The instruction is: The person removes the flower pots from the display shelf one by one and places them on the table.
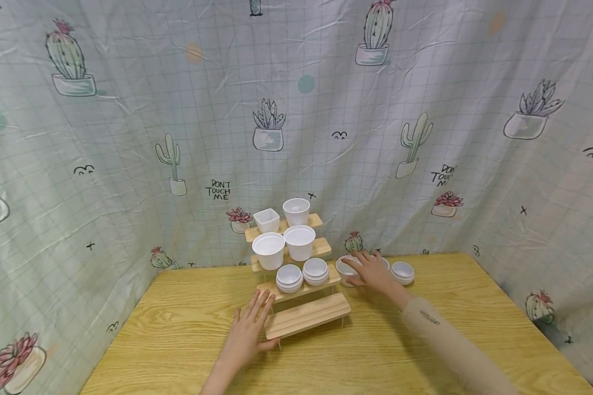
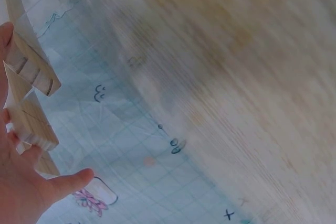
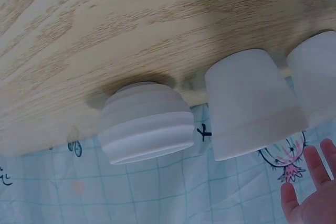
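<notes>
right hand spreading over a white pot, left hand resting at the rack

from my remote seat i am watching a tapered white pot standing on the wooden table, just right of the stepped wooden rack. the right hand is reaching over it palm down, fingers spreading wide and nearly straight; i can't tell whether they are touching the rim. a second tapered pot is standing next in line, partly hidden behind that hand in the head view, and a ridged pot is sitting at the far right.

the left hand is lying at the rack's left end, fingers extending straight along the plank ends, thumb stretching out apart near the lowest step's corner. six more white pots are sitting in pairs on the upper three steps.

the right arm's beige sleeve is slanting in from the lower right, and a cactus-print curtain is hanging behind everything.
</notes>
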{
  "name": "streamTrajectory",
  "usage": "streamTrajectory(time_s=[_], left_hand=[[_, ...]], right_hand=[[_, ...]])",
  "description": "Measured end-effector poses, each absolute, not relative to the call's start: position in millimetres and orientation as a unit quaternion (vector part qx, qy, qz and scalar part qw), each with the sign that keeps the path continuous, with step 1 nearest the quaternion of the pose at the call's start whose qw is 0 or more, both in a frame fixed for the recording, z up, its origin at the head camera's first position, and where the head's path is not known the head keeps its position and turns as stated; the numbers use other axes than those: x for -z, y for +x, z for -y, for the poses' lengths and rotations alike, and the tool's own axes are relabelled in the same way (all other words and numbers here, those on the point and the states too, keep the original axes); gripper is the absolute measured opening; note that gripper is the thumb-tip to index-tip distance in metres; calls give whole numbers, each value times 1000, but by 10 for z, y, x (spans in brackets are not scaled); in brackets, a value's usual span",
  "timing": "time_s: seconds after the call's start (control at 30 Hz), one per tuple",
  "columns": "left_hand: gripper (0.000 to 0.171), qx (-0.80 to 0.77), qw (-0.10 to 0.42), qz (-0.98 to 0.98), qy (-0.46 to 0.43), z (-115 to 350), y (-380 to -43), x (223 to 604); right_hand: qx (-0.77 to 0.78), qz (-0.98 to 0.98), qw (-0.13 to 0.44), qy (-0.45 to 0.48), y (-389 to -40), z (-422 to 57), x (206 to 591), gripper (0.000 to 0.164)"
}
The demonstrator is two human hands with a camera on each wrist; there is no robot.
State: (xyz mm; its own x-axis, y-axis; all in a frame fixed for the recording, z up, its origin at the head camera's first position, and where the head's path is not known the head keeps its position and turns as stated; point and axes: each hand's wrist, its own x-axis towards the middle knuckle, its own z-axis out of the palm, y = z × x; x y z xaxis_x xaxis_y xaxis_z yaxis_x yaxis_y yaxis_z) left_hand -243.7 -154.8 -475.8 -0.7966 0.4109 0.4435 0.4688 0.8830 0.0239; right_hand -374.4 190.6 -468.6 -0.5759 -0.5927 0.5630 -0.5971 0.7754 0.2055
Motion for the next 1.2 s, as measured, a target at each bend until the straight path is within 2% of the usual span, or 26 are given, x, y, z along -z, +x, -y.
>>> streamTrajectory(time_s=[0.1, 0.37, 0.77, 1.2], left_hand=[[96, 64, 221, 945, -233, 1552, -2441, 4765], [96, 61, 227, 943, -235, 1548, -2438, 4788], [96, 60, 231, 943, -232, 1548, -2445, 4785], [97, 57, 233, 943, -232, 1543, -2437, 4781]], right_hand=[[-2, 884, 325, 335, -3696, -1906, 4662, 50], [-23, 905, 291, 310, -3462, -1937, 4569, 51], [-42, 887, 315, 334, -3252, -1934, 4516, 49], [-64, 881, 311, 350, -3081, -1837, 4434, 46]])
